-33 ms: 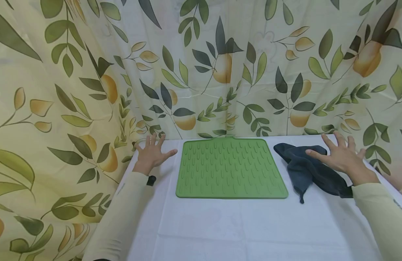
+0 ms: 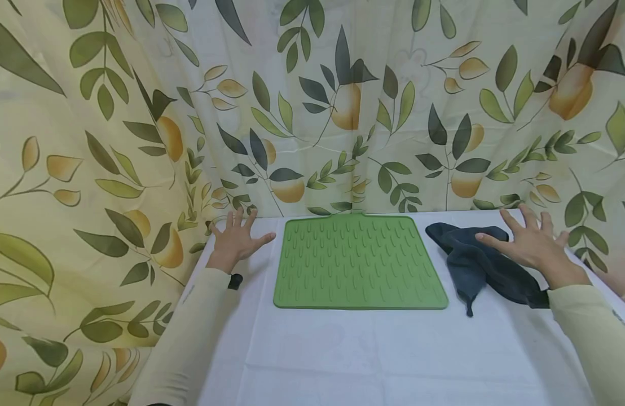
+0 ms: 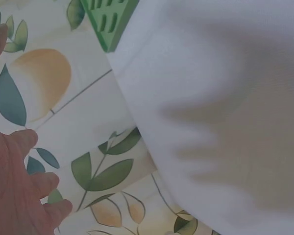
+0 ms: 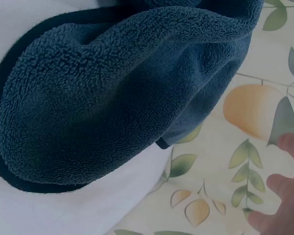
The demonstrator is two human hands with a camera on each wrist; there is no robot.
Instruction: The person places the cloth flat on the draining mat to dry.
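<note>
A green mat [image 2: 360, 262] with rows of raised ridges lies flat in the middle of the white table. Left of it, my left hand [image 2: 235, 242] is held over the table with fingers spread and nothing in it. My right hand [image 2: 536, 248] is also spread and bare, over the right side of a crumpled dark blue terry towel [image 2: 467, 265]. In the right wrist view the towel [image 4: 103, 98] shows a looped pile and dark edging, with the fingertips [image 4: 279, 186] apart from it. A corner of the mat [image 3: 110, 24] appears in the left wrist view.
A curtain [image 2: 312, 113] printed with leaves and fruit hangs along the table's far edge and down the left side. White cloth [image 2: 312, 355] covers the table, with faint fold lines in front of the mat.
</note>
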